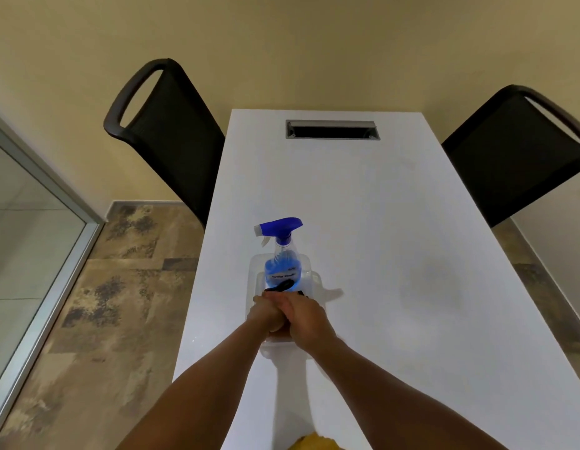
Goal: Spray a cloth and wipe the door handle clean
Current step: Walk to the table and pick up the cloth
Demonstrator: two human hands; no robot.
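A clear spray bottle (281, 261) with blue liquid and a blue trigger head stands upright in a clear plastic box (306, 259) on the white table (395, 254). My left hand (265, 311) and my right hand (309, 316) are pressed together over the near end of the box, the right partly covering the left. What the fingers hold is hidden. Something small and black (282, 285) lies in the box just beyond my fingers. A corner of yellow cloth (309, 443) shows at the bottom edge. No door handle is in view.
Two black chairs stand at the table, one on the left (171, 131), one on the right (516, 157). A grey cable slot (332, 129) is set in the far end of the table. A glass door with a metal frame (54, 264) stands on the left.
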